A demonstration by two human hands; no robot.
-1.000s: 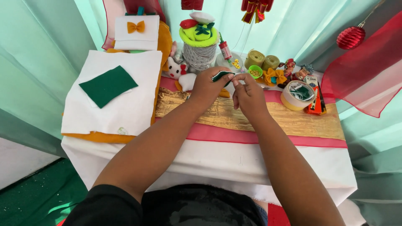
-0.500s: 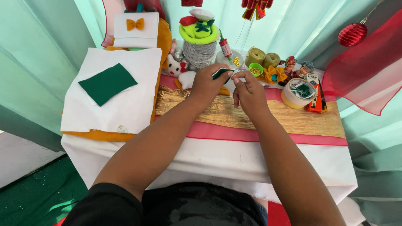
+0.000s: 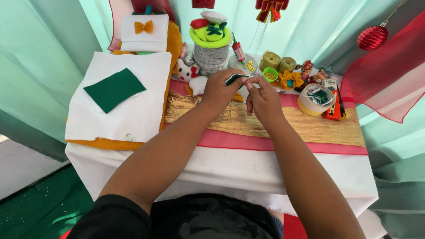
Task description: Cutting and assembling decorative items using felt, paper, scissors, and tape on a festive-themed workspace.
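Green felt piece (image 3: pixel 233 79) pinched between left hand (image 3: pixel 220 90), right hand (image 3: pixel 263 98)

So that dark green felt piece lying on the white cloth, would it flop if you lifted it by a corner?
Probably. The green felt piece lies perfectly flat and thin on the white cloth, so it would likely droop rather than stay stiff. It looks very light, and a nudge would probably slide or wrinkle it. The similar green scrap bends between the left hand and right hand.

A small orange and white carton (image 3: pixel 330 85) stands at the right of the frame, just above a flat orange packet (image 3: pixel 335 109) beside the tape roll (image 3: pixel 313 100).
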